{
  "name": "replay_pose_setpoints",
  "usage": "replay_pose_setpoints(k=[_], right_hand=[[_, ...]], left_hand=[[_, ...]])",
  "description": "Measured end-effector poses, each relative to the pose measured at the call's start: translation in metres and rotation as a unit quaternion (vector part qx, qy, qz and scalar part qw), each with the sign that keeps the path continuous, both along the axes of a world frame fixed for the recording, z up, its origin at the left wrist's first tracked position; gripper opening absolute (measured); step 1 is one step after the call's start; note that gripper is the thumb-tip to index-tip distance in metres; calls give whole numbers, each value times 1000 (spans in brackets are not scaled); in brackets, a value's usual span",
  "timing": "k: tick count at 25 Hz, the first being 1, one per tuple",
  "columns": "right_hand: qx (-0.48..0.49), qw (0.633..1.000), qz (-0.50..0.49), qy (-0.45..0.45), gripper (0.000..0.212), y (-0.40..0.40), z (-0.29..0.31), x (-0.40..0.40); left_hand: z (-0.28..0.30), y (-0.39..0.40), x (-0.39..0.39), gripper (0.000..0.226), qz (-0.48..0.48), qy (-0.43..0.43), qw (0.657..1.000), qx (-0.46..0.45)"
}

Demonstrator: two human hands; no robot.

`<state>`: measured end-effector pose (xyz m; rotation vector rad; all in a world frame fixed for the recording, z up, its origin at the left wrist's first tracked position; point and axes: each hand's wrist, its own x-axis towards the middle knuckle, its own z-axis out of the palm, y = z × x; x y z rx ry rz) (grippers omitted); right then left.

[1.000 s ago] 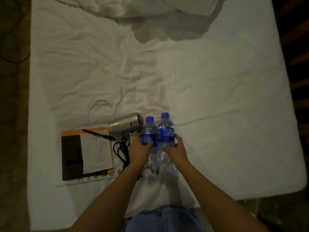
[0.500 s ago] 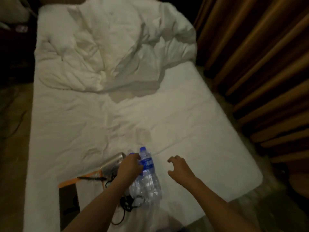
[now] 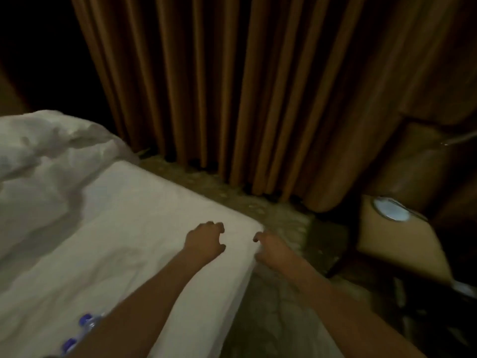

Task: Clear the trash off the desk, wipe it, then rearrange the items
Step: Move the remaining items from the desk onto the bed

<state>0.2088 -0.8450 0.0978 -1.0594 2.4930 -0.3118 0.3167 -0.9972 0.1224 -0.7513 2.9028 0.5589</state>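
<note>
The two water bottles (image 3: pixel 80 329) lie on the bed (image 3: pixel 134 228) at the lower left, only their blue caps showing beside the left forearm, well behind both hands. The left hand (image 3: pixel 205 241) hovers over the bed's corner, fingers loosely curled, its grip empty. The right hand (image 3: pixel 271 250), equally empty, hangs just past the mattress edge, nearer the small table (image 3: pixel 397 244) at right.

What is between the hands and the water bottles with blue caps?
The left forearm crosses in front of the two clear plastic bottles with blue caps, hiding most of them. Both the left hand and right hand hang empty near the white bed's corner.
</note>
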Motion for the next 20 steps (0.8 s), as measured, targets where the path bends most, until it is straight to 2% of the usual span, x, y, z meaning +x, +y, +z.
replay_pose_setpoints(k=[6,10,15,20], right_hand=[[0,990,-129,58,40,213,43,-93],[14,969,-239,67,40,344,49,-131],[16,929,-365,61,38,456,33,-156],[15,889,-456,44,30,541,25,-202]], left_hand=[[28,198,-145,36,-174,30,984,-6],[28,325,-214,33,-300,22,954,-12],[24,434,-292,41,-409,-28,912,-23],[20,519,-397,47,-494,-8,869,-26]])
